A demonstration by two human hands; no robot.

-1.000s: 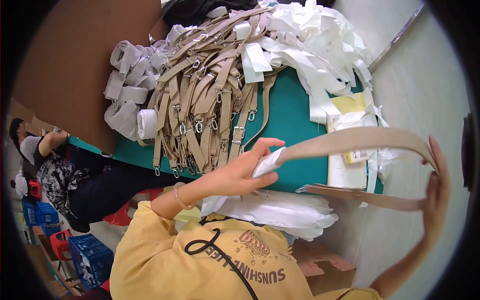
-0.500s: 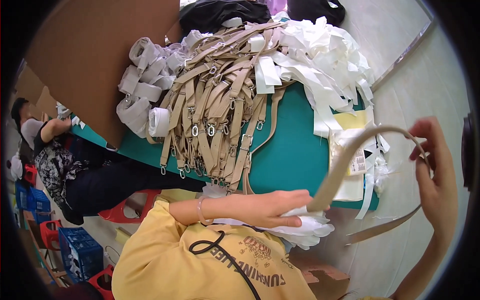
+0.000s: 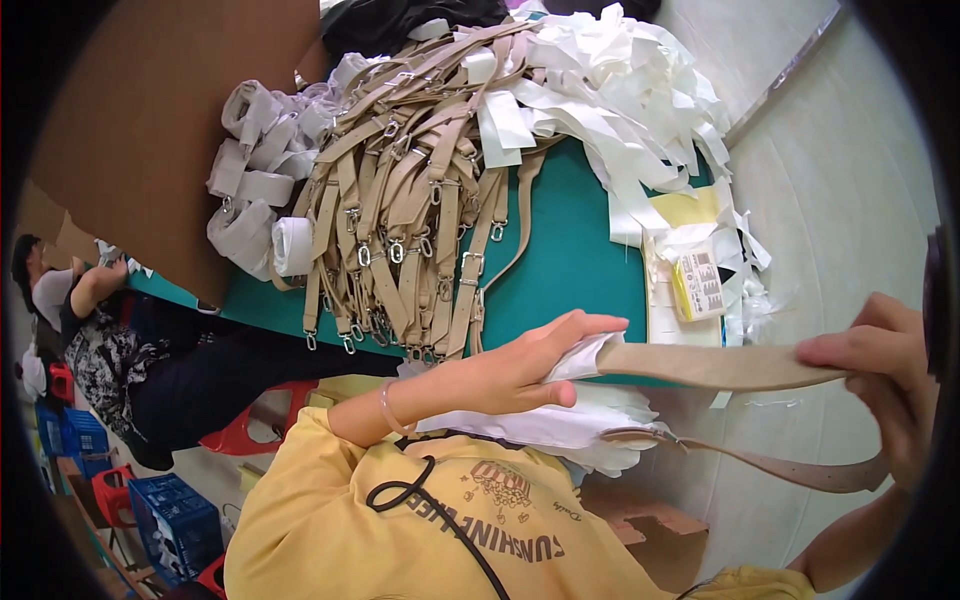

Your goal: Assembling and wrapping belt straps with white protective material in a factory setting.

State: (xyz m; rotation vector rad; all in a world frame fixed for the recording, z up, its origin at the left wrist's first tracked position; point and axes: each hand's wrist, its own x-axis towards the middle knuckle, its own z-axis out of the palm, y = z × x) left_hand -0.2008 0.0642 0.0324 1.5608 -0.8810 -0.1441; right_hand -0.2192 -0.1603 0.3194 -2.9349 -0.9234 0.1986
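We see the long, flat beige strap [image 3: 720, 367] lifted in front of the green-topped table [image 3: 575, 250], between the two hands. The grip of the left hand [image 3: 532, 370] is partly closed around the white, paper-like wrapping [image 3: 583, 360] at one strap end; its thumb and forefinger tips stand apart. The grip of the right hand [image 3: 880, 385] is nearly closed, with the strap under its fingers, though we cannot tell how the hidden ones are placed. We suppose the hands are wide apart to keep the upper length straight, while the lower length curves back beneath. In the pile of beige straps [image 3: 400, 215], many silver clasps point towards us, perhaps for order.
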